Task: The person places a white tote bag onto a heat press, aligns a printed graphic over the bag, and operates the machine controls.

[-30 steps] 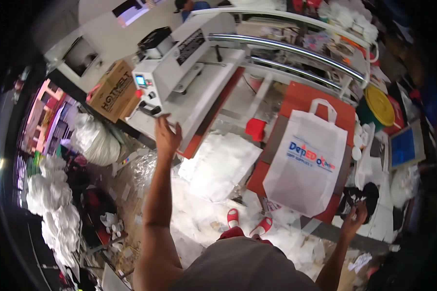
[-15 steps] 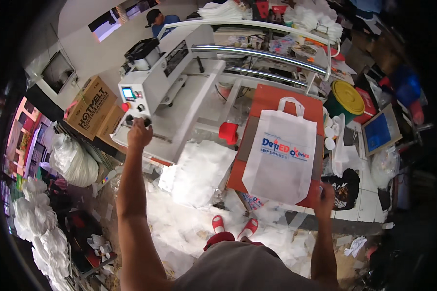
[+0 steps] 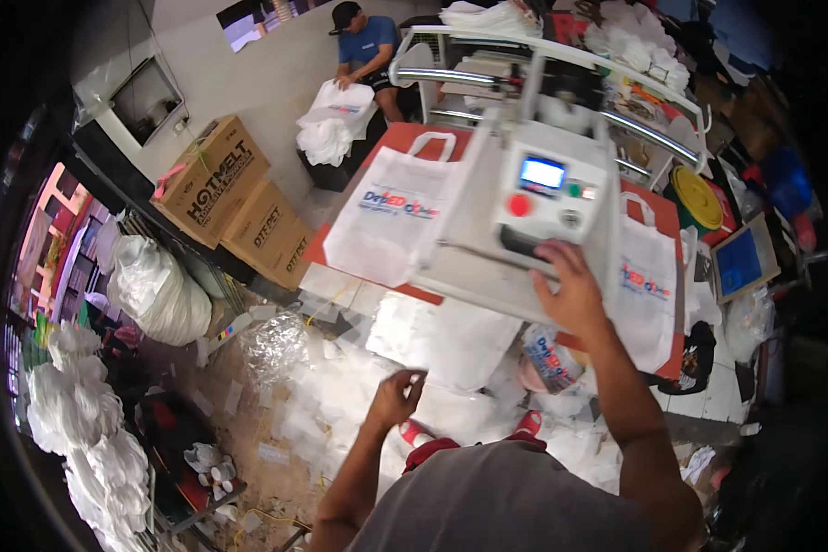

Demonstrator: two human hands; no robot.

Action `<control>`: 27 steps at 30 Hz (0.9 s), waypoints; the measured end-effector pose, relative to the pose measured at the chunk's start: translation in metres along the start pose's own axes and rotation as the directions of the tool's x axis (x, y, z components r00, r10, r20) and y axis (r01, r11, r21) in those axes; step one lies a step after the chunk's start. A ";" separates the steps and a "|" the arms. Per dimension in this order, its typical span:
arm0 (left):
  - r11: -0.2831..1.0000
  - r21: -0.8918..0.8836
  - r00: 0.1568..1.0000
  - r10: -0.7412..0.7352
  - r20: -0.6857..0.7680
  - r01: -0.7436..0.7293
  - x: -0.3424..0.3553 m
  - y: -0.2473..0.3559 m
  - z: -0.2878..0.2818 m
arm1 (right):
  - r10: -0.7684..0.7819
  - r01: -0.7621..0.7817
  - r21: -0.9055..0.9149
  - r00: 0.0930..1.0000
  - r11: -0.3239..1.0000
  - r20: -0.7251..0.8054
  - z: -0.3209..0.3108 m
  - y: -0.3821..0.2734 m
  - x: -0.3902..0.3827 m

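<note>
The white heat press head [image 3: 547,198], with its lit screen and red button, stands between two red-brown platens. My right hand [image 3: 572,290] is at its front, fingers on the dark handle [image 3: 523,245] below the panel and thumb apart. Left of the head, a white printed tote bag [image 3: 391,235] lies flat on the left platen [image 3: 315,253]. Another tote bag [image 3: 646,304] lies on the right platen [image 3: 673,345], partly hidden by the head and my right arm. My left hand [image 3: 397,397] hangs in front of the press, fingers curled, with nothing visible in it.
Stacked white sheets [image 3: 442,336] sit below the press. Cardboard boxes [image 3: 216,179] and a stuffed white sack [image 3: 152,290] stand at the left. At the back, a seated person [image 3: 366,46] handles white bags [image 3: 336,120]. A yellow-lidded bucket [image 3: 697,198] stands at the right. Scraps litter the floor.
The press head has moved right, uncovering the bag on the left platen. My left hand has left the handle and dropped back; my right hand has risen from the right platen's corner to the handle.
</note>
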State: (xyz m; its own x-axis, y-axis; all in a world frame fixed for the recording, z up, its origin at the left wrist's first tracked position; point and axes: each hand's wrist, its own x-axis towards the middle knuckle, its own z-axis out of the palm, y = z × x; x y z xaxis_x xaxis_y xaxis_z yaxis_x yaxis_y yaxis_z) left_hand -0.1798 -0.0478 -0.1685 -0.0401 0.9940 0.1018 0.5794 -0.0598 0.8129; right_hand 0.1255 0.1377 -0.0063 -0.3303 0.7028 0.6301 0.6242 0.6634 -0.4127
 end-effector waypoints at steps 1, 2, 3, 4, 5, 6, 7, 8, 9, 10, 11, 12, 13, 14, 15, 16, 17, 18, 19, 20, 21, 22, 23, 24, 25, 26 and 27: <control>0.993 -0.016 0.993 -0.115 -0.010 0.115 -0.030 -0.038 -0.010 | 0.086 -0.084 -0.064 0.996 0.994 0.029 0.007 -0.003 0.004; 0.965 0.014 0.964 -0.263 0.020 0.263 -0.065 -0.076 -0.022 | 0.191 -0.170 -0.221 0.978 0.960 0.079 0.011 -0.003 0.006; 0.952 0.134 0.960 -0.280 0.022 0.274 -0.098 -0.112 -0.035 | 0.241 -0.210 -0.282 0.967 0.936 0.081 0.013 -0.001 0.006; 0.891 0.183 0.898 -0.434 0.074 0.416 -0.131 -0.144 -0.048 | 0.293 -0.258 -0.321 0.954 0.911 0.066 0.013 0.003 0.004; 0.880 0.208 0.886 -0.454 0.096 0.428 -0.164 -0.171 -0.062 | 0.338 -0.303 -0.371 0.941 0.878 0.030 0.011 0.008 0.002; 0.835 0.181 0.834 -0.542 0.104 0.520 -0.191 -0.195 -0.074 | 0.374 -0.327 -0.439 0.927 0.837 0.022 0.008 0.015 -0.001; 0.837 0.176 0.837 -0.538 0.098 0.518 -0.214 -0.215 -0.088 | 0.414 -0.356 -0.543 0.910 0.760 -0.019 0.005 0.022 -0.006; 0.825 0.189 0.823 -0.557 0.116 0.532 -0.231 -0.231 -0.100 | 0.373 -0.320 -0.618 0.927 0.718 -0.047 0.002 0.029 -0.011; 0.819 0.195 0.815 -0.566 0.124 0.540 -0.237 -0.246 -0.109 | 0.372 -0.342 -0.646 0.923 0.683 -0.096 -0.001 0.037 -0.016; 0.812 0.198 0.805 -0.578 0.136 0.549 -0.240 -0.258 -0.116 | 0.370 -0.363 -0.699 0.917 0.616 -0.149 -0.005 0.045 -0.021; 0.809 0.204 0.800 -0.582 0.148 0.551 -0.234 -0.271 -0.123 | 0.376 -0.370 -0.695 0.914 0.617 -0.152 -0.012 0.051 -0.026; 0.841 0.214 0.838 -0.530 0.133 0.498 -0.220 -0.281 -0.128 | 0.372 -0.380 -0.700 0.912 0.605 -0.173 -0.019 0.057 -0.031; 0.867 0.224 0.871 -0.477 0.115 0.445 -0.206 -0.287 -0.130 | 0.384 -0.406 -0.712 0.900 0.572 -0.205 -0.024 0.063 -0.035; 0.892 0.196 0.903 -0.425 0.061 0.407 -0.185 -0.291 -0.131 | 0.367 -0.388 -0.704 0.910 0.595 -0.191 -0.030 0.067 -0.038; 0.876 0.220 0.893 -0.448 0.041 0.429 -0.160 -0.293 -0.132 | 0.401 -0.419 -0.709 0.892 0.566 -0.208 -0.038 0.071 -0.042; 0.934 0.180 0.950 -0.312 -0.011 0.309 -0.132 -0.295 -0.135 | 0.435 -0.451 -0.714 0.872 0.536 -0.225 -0.043 0.074 -0.045; 0.951 0.162 0.964 -0.257 -0.071 0.265 -0.102 -0.291 -0.138 | 0.437 -0.461 -0.712 0.868 0.530 -0.237 -0.049 0.077 -0.047; 0.944 0.198 0.963 -0.246 -0.107 0.263 -0.073 -0.284 -0.142 | 0.437 -0.465 -0.710 0.866 0.528 -0.242 -0.054 0.080 -0.050; 0.947 0.164 0.957 -0.255 -0.137 0.276 -0.041 -0.277 -0.147 | 0.405 -0.450 -0.706 0.880 0.547 -0.247 -0.058 0.082 -0.052; 0.950 0.199 0.965 -0.212 -0.154 0.241 -0.014 -0.266 -0.155 | 0.361 -0.430 -0.707 0.896 0.561 -0.257 -0.062 0.083 -0.053; 0.935 0.251 0.964 -0.222 -0.144 0.252 0.013 -0.257 -0.164 | 0.404 -0.462 -0.685 0.877 0.563 -0.259 -0.067 0.085 -0.054; 0.962 0.174 0.974 -0.190 -0.123 0.209 0.038 -0.247 -0.174 | 0.429 -0.475 -0.676 0.867 0.564 -0.252 -0.070 0.085 -0.056; 0.969 0.177 0.981 -0.149 -0.128 0.170 0.064 -0.237 -0.182 | 0.429 -0.470 -0.679 0.869 0.564 -0.247 -0.074 0.086 -0.055; 0.978 0.204 0.985 -0.015 -0.172 0.051 0.087 -0.228 -0.189 | 0.404 -0.457 -0.690 0.879 0.561 -0.254 -0.077 0.085 -0.056; 0.967 0.254 0.981 0.054 -0.187 -0.005 0.107 -0.220 -0.196 | 0.482 -0.501 -0.663 0.844 0.556 -0.234 -0.080 0.084 -0.057; 0.974 0.227 0.978 0.053 -0.202 -0.006 0.127 -0.212 -0.203 | 0.514 -0.512 -0.650 0.832 0.562 -0.210 -0.080 0.082 -0.057; 0.965 0.258 0.976 0.104 -0.191 -0.052 0.145 -0.206 -0.211 | 0.388 -0.496 -0.690 0.863 0.528 -0.323 -0.078 0.078 -0.059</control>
State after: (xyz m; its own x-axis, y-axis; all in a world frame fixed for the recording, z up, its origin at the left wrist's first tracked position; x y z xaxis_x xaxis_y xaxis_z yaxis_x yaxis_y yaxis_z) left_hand -0.4766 0.0891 -0.2003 -0.1345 0.9465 0.2933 0.7708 -0.0861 0.6312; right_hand 0.2493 0.1280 -0.0241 0.1859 0.7809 0.5963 0.9816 -0.1751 -0.0767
